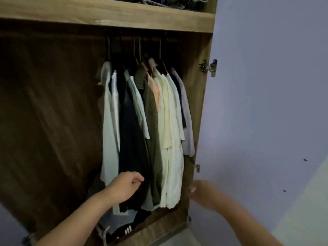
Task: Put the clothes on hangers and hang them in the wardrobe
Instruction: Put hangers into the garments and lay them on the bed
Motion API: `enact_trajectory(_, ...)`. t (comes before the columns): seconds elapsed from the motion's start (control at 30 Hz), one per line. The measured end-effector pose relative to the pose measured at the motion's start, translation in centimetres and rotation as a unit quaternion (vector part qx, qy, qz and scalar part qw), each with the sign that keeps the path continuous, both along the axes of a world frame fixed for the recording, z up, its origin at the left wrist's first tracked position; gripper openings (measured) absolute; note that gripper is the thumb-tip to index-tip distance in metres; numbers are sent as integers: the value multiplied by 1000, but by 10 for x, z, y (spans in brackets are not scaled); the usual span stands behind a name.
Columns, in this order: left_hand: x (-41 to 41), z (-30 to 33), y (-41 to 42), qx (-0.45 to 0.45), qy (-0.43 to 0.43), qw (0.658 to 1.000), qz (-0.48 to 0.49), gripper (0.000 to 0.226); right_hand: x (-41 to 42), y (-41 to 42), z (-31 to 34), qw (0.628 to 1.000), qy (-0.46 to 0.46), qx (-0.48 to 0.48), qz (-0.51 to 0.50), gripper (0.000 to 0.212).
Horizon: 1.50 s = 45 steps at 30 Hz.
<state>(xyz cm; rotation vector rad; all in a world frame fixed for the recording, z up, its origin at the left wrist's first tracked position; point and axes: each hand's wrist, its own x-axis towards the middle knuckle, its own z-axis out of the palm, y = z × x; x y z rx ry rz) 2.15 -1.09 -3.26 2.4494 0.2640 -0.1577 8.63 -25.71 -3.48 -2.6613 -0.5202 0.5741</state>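
Hands: left [126,186] pinches dark garment [133,139]; right [204,193], blurred, grip unclear, at wardrobe's side edge [197,121].

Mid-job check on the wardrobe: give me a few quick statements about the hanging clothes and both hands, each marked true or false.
1. Clothes hang bunched toward the right end of the rail. True.
2. The left hand holds an empty hanger. False: it reaches to the dark garment, no hanger in it.
3. The right hand is by the wardrobe's right side panel, blurred. True.
4. The olive green shirt lies folded on the wardrobe floor. False: it hangs among the others.
5. The shelf above the rail is bare. False: fabric lies on it.
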Motion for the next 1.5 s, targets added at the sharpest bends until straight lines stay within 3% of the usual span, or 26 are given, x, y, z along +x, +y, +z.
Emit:
enact_trajectory(0.17, -24, 18, 71, -34, -62, 994, 87, 34, -7, 84, 23, 994, -32, 86, 53, 31)
enact_trajectory(0.4, -12, 45, 113, -73, -156, 968, 182, 26, 13, 175, 80, 961, -82, 250, 82, 29)
enact_trajectory(0.6, 38, 82, 129, -115, -239, 943, 200, 36, 44, 238, 148, 906, -133, 391, 90, 41)
enact_trajectory(0.73, 77, 104, 136, -151, -283, 924, 206, 48, 72, 270, 170, 893, -128, 416, 114, 54)
enact_trajectory(0.97, 109, 120, 150, -220, -318, 906, 170, 43, 96, 308, 176, 890, -15, 445, 94, 59)
enact_trajectory(1.1, 108, 126, 168, -232, -317, 907, 150, 49, 100, 325, 187, 877, 25, 479, 31, 37)
enact_trajectory(1.2, 105, 132, 182, -245, -303, 912, 128, 55, 106, 348, 194, 862, 72, 501, -33, 33)
enact_trajectory(1.33, 104, 139, 197, -224, -299, 922, 100, 57, 116, 382, 192, 816, 133, 557, -80, 35)
enact_trajectory(1.5, 107, 149, 213, -211, -353, 905, 111, 50, 123, 376, 199, 719, 163, 667, -108, 35)
